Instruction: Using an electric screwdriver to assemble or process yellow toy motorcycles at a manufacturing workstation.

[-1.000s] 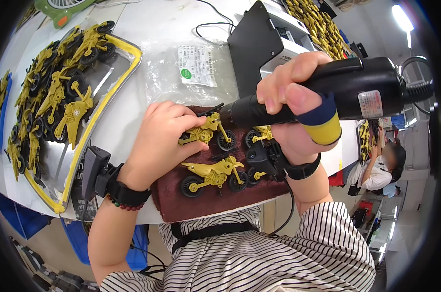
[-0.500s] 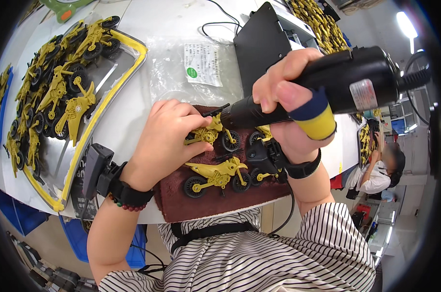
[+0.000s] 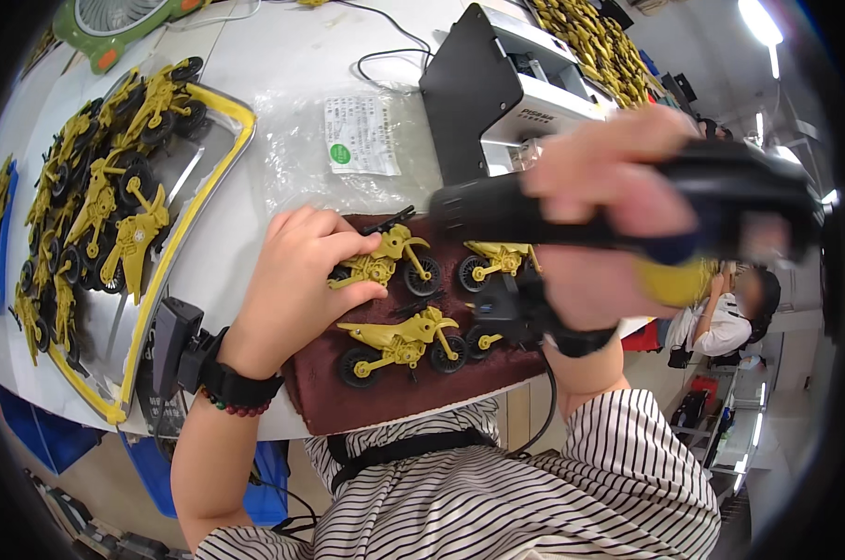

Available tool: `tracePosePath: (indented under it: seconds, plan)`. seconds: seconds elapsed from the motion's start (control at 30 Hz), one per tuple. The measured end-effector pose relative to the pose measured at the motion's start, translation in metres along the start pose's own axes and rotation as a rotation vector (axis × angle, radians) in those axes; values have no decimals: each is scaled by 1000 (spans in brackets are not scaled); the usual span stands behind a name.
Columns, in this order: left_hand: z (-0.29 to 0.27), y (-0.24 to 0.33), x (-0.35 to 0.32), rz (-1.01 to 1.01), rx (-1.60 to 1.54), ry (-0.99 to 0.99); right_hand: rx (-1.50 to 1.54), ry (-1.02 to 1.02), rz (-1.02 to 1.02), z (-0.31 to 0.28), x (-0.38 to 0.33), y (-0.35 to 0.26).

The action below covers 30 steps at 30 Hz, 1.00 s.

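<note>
My left hand [image 3: 296, 266] pinches a yellow toy motorcycle [image 3: 381, 264] by its rear part between thumb and fingers, holding it on a dark red cloth mat [image 3: 348, 406]. In my right hand [image 3: 609, 177], smeared by motion, is a black electric screwdriver [image 3: 497, 207] with a blue and yellow band. Its tip end points left, above and right of the held motorcycle, apart from it. A second toy motorcycle [image 3: 405, 341] lies nearer to me on the mat. To the right, another motorcycle [image 3: 499, 259] is partly hidden by my right wrist and its strapped-on black device.
A yellow-edged metal tray [image 3: 247, 126] at left is heaped with toy motorcycles. Behind the mat lie a clear plastic bag [image 3: 287, 163] and a black-and-white box device [image 3: 469, 103]. A green fan [image 3: 114, 28] stands far left. A person [image 3: 721, 313] sits at far right.
My right hand has pulled the screwdriver up and right, off the held motorcycle. My left hand still grips the motorcycle. The whole view has shifted slightly.
</note>
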<state>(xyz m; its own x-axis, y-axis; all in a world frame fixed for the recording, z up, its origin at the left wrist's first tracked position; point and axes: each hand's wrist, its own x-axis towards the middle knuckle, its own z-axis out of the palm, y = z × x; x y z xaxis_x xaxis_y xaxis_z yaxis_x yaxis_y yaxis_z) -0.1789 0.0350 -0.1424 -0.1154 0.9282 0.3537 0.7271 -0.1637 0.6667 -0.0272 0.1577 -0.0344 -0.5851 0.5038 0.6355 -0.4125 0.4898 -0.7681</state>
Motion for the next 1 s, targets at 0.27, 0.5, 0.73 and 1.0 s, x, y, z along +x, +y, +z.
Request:
tracePosePath:
  seconds: [0.27, 0.5, 0.73, 1.0]
  plan:
    - [1, 5, 5, 3, 10, -12, 163, 290, -47, -101, 6, -50]
    - [0, 5, 5, 13, 11, -15, 104, 409, 36, -96, 3, -14]
    - [0, 3, 4, 8, 2, -3, 168, 275, 103, -67, -11, -32]
    - [3, 1, 3, 14, 0, 16, 275, 40, 213, -13, -27, -21]
